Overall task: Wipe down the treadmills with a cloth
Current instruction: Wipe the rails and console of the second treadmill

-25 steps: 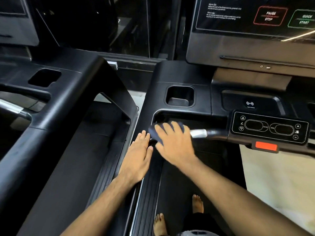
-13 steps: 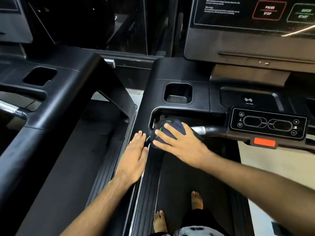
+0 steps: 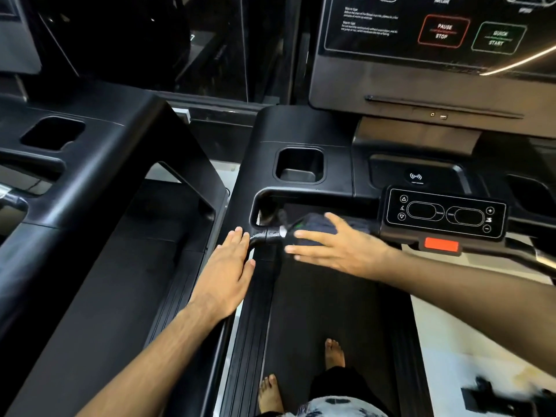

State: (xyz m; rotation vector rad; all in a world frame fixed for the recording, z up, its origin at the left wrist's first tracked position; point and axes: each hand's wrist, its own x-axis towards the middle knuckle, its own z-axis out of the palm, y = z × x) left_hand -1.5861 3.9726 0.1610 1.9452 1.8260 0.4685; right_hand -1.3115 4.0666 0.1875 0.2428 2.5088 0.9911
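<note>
Treadmill (image 3: 304, 127), black, beside a second treadmill (image 3: 90, 182) on pale floor (image 3: 481, 341). Right hand (image 3: 346, 248), fingers straight, presses dark cloth (image 3: 316, 225) on handlebar (image 3: 267, 236); left hand (image 3: 228, 272) rests flat. Cloth largely covered, screen (image 3: 436, 28) cut off.

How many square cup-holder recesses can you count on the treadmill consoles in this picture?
3: one left of the wireless-charging pad on the near treadmill, one partly cut off at the right edge, and one on the neighbouring treadmill at left. Others may lie out of view.
</note>
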